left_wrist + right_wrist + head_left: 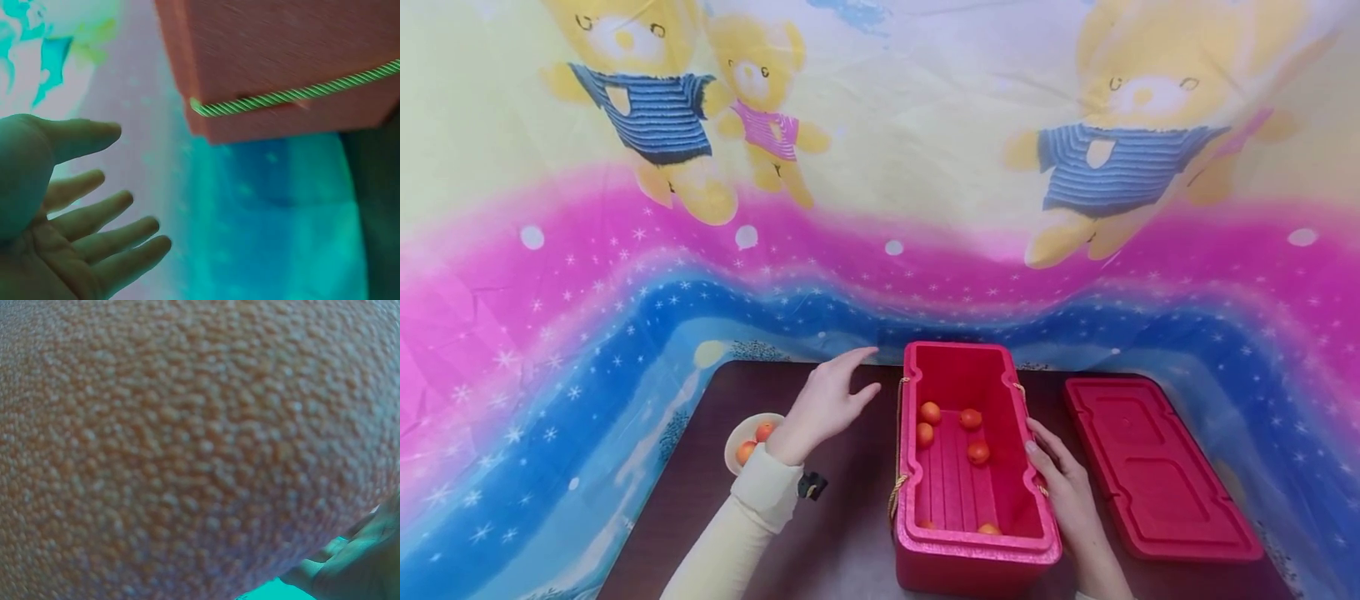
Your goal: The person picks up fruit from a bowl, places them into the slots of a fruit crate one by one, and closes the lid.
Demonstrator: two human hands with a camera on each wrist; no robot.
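A red foam box without its lid stands on the table, with several small round orange fruits on its ridged floor. Golden rope runs along its sides; the left wrist view shows the rope on one side wall. My left hand hovers left of the box with thumb and fingers spread, holding nothing. My right hand touches the outside of the box's right wall, fingertips near the rim. Close up in the right wrist view, the box's pebbled wall hides most of that hand's fingers.
A pale bowl with orange fruits stands on the left of the dark table, partly behind my left wrist. The red lid lies flat at the right. A curtain printed with bears hangs behind the table.
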